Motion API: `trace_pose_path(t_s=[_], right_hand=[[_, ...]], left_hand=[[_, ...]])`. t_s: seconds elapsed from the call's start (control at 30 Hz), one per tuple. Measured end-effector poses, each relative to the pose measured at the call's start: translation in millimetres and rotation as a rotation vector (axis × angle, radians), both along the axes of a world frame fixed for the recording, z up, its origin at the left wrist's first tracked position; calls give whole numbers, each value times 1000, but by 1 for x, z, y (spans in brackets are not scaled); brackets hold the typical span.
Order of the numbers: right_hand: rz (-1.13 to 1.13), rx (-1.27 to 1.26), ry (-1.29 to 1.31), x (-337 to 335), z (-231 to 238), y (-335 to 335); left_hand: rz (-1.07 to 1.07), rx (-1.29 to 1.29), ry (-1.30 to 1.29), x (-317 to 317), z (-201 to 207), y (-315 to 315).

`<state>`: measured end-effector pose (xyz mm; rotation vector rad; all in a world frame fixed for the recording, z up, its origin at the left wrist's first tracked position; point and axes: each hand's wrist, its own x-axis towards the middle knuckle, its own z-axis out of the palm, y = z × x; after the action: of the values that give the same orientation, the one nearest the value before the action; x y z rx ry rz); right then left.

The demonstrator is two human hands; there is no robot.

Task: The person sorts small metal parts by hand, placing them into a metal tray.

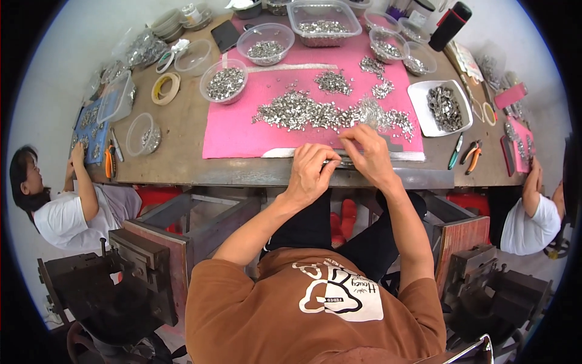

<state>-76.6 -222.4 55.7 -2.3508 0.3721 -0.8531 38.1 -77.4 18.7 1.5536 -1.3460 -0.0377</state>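
Observation:
Both hands work close together at the front edge of a pink mat (236, 136). My left hand (310, 173) is closed, thumb and fingertips pressed together. A finger's length to its right, my right hand (371, 156) pinches with curled fingers. Something small and greyish shows between the fingertips, too small to name. Just beyond lies a long heap of small silvery metal pieces (297, 112), with thin wire-like bits (371, 112) at its right part. Smaller piles (333, 82) lie farther back on the mat.
Clear bowls of metal pieces (224, 84) stand behind left, a white dish (418, 100) at right. Pliers (471, 156) and a teal-handled tool (455, 151) lie right; tape (165, 89) lies left. Two people in white shirts (79, 212) work at either side. A vise (142, 273) stands lower left.

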Motion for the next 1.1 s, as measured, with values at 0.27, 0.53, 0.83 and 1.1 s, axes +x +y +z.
trace_pose_path(t_s=[0.27, 0.53, 0.83, 1.1], right_hand=[[86, -183, 90, 68, -9, -12], [35, -290, 238, 84, -18, -13], [43, -228, 238, 77, -12, -18], [69, 40, 352, 6, 10, -23]], left_hand=[[65, -95, -250, -4, 1, -2], [12, -84, -255, 4, 2, 3], [147, -73, -233, 44, 3, 7], [382, 134, -407, 72, 7, -4]])
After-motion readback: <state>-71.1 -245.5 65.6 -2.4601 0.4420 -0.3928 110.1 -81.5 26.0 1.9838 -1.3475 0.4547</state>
